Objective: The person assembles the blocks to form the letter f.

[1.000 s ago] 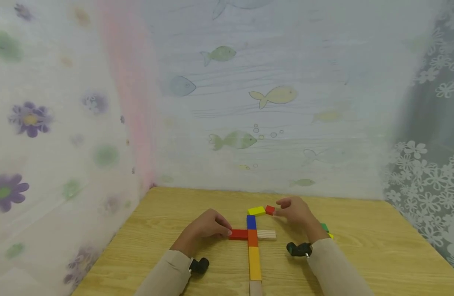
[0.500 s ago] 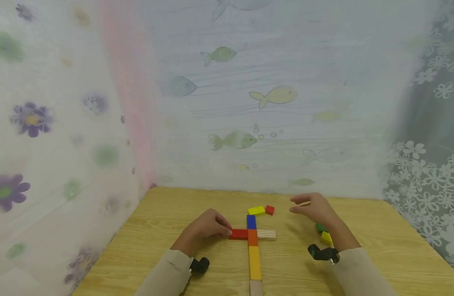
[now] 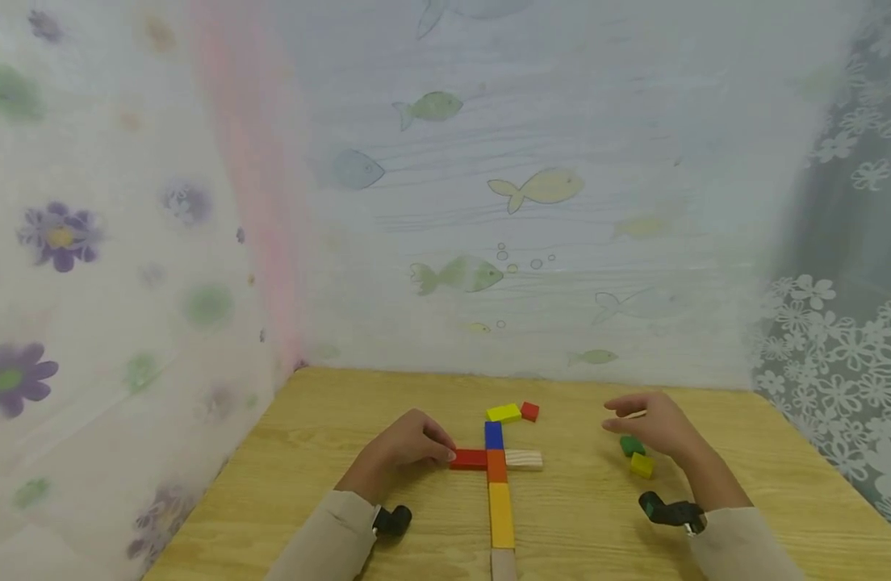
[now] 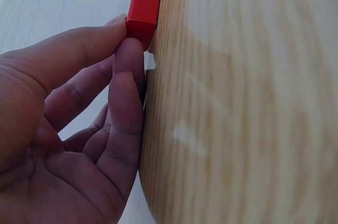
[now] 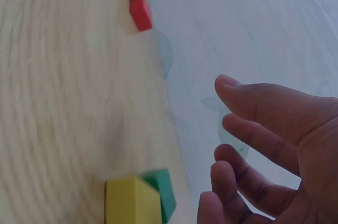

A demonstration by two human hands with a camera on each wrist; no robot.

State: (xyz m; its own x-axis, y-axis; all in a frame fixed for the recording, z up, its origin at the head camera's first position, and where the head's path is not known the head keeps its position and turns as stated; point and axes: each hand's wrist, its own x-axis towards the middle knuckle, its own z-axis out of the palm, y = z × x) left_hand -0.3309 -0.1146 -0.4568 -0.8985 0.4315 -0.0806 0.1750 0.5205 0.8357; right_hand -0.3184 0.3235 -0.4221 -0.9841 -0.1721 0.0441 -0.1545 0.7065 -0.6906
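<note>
My left hand (image 3: 412,440) pinches the outer end of a long red block (image 3: 470,459), which lies flat on the table; in the left wrist view the fingertips (image 4: 128,49) meet the block's end (image 4: 141,26). The block's other end meets an orange block (image 3: 496,466) in a cross-shaped layout, opposite a plain wood block (image 3: 524,460). A blue block (image 3: 494,436) sits above, a long yellow-orange one (image 3: 500,515) below. My right hand (image 3: 656,420) hovers with parted fingers and nothing held, near a green block (image 3: 632,445) and a yellow block (image 3: 642,466).
Beyond the blue block, a flat yellow block (image 3: 504,413) lies at a slant, with a small red block (image 3: 530,411) at its right end. A pale block (image 3: 503,565) continues the column at the bottom edge. Patterned curtains (image 3: 445,202) enclose the wooden table (image 3: 344,395).
My right hand has drawn away from the small red block, moving right over the green and yellow blocks, which are now uncovered. The left hand has stayed put.
</note>
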